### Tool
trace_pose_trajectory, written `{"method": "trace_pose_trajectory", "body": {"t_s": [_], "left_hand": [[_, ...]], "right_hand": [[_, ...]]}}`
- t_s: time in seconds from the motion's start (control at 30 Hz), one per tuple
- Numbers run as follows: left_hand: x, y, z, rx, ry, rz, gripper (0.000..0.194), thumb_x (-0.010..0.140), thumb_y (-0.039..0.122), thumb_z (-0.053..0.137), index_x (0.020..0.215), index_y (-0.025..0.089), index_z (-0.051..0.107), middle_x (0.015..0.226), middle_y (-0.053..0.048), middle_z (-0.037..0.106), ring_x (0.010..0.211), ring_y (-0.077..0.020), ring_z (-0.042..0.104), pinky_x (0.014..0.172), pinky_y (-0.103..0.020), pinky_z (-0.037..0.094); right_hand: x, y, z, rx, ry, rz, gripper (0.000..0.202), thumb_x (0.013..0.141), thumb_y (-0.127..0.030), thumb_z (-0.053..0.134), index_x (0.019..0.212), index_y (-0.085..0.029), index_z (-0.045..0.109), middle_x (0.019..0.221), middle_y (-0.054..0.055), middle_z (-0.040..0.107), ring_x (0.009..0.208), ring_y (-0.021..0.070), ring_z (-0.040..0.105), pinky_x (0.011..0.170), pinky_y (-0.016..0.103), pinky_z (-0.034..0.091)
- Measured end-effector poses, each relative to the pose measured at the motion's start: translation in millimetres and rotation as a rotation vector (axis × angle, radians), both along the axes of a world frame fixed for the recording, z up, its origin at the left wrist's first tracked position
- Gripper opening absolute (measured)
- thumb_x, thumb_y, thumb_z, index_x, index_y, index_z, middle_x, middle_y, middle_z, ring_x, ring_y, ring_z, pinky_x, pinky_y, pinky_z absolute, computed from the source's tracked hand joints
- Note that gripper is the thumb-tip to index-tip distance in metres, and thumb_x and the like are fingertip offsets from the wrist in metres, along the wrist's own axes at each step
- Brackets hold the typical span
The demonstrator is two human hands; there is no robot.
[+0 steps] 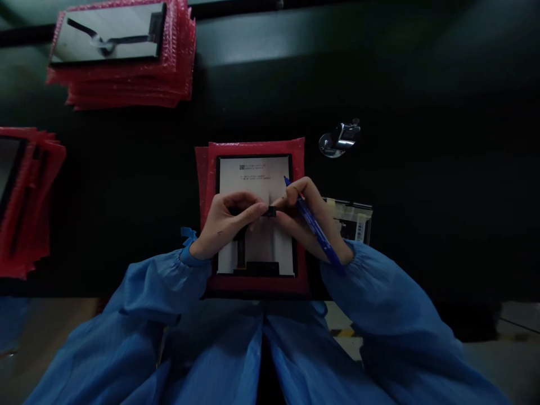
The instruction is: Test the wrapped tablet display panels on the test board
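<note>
1. here you are, both hands in over the panel (276, 247), which lies flat on the red bubble sleeve (257, 148), straight ahead of you at twelve o'clock, long axis running twelve to six.
2. all eyes on the small black tab (272, 212), sitting near the panel's middle: it's at three o'clock from your left hand (223, 222), nine o'clock from your right hand (324, 211).
3. your left is pinching, thumb and fingertips closed on the tab's nine o'clock end; those fingers cover part of it, so you can't tell its long axis.
4. your right has its fingertips at the three o'clock edge, seemingly touching, and it's gripping the blue pen (314, 225) too, tip aimed at eleven, tail at five.
5. which hand is nearer? call it a tie, fingertips either side.
6. down at seven on the panel, a dark flat cable (241, 250) runs up toward your left hand; its join to the tab is hidden.
</note>
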State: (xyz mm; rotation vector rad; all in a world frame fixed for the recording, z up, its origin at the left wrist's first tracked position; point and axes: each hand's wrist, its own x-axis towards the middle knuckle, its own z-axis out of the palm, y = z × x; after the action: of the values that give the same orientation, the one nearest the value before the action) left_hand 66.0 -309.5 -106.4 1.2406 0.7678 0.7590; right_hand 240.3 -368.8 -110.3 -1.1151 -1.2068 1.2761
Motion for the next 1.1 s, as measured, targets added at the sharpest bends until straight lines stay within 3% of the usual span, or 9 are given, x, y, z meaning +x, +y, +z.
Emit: {"method": "trace_pose_trajectory", "body": {"t_s": [0.13, 0.23, 0.33, 0.47, 0.7, 1.1], "left_hand": [[1.7, -1.8, 5.5, 0.165, 0.053, 0.072, 0.026, 0.074, 0.035, 0.085, 0.068, 0.016, 0.067, 0.05, 0.005, 0.055, 0.04, -0.005, 0.046, 0.04, -0.019, 0.035], [1.2, -3.0, 5.8, 0.255, 0.142, 0.158, 0.029, 0.078, 0.039, 0.082, 0.067, 0.016, 0.066, 0.05, 0.005, 0.054, 0.041, -0.005, 0.044, 0.041, -0.019, 0.035], [-0.3, -3.4, 1.4, 0.256, 0.141, 0.194, 0.03, 0.078, 0.042, 0.081, 0.07, 0.017, 0.067, 0.051, 0.005, 0.054, 0.042, -0.0047, 0.043, 0.041, -0.019, 0.035], [-1.0, -3.8, -1.3, 0.275, 0.099, 0.215, 0.029, 0.073, 0.04, 0.086, 0.069, 0.017, 0.069, 0.052, 0.005, 0.057, 0.04, -0.0042, 0.043, 0.039, -0.019, 0.033], [1.4, -6.0, 2.0, 0.426, 0.144, 0.194, 0.022, 0.073, 0.032, 0.085, 0.068, 0.016, 0.071, 0.058, 0.002, 0.066, 0.047, -0.0065, 0.053, 0.043, -0.018, 0.039], [1.6, -7.4, 1.7, 0.501, 0.23, 0.215, 0.018, 0.076, 0.029, 0.082, 0.068, 0.017, 0.071, 0.059, 0.002, 0.067, 0.046, -0.0067, 0.053, 0.041, -0.019, 0.037]], "right_hand": [[-1.1, -1.2, 0.4, -0.03, -0.041, -0.042, 0.042, 0.083, -0.034, 0.079, 0.083, -0.028, 0.037, 0.074, -0.006, 0.062, 0.062, 0.0159, 0.062, 0.061, 0.033, 0.052], [-2.2, -0.5, 1.3, -0.014, -0.029, -0.047, 0.035, 0.091, -0.037, 0.069, 0.082, -0.028, 0.036, 0.066, -0.007, 0.056, 0.059, 0.0159, 0.059, 0.064, 0.035, 0.051], [-2.5, 0.5, 1.0, 0.027, 0.009, -0.036, 0.026, 0.095, -0.029, 0.059, 0.083, -0.028, 0.035, 0.067, -0.007, 0.057, 0.062, 0.015, 0.059, 0.068, 0.035, 0.05], [-1.8, 0.0, 1.5, 0.01, -0.025, -0.038, 0.026, 0.091, -0.018, 0.057, 0.085, -0.028, 0.034, 0.069, -0.007, 0.061, 0.06, 0.0141, 0.057, 0.067, 0.034, 0.05], [-2.8, -2.3, 3.2, -0.043, -0.014, -0.009, 0.028, 0.087, -0.02, 0.063, 0.082, -0.027, 0.036, 0.07, -0.006, 0.055, 0.061, 0.0147, 0.06, 0.063, 0.033, 0.052], [-1.6, -2.6, -0.6, -0.02, -0.063, -0.001, 0.025, 0.087, -0.017, 0.059, 0.081, -0.027, 0.037, 0.073, -0.005, 0.052, 0.061, 0.0145, 0.058, 0.059, 0.033, 0.047]]}}
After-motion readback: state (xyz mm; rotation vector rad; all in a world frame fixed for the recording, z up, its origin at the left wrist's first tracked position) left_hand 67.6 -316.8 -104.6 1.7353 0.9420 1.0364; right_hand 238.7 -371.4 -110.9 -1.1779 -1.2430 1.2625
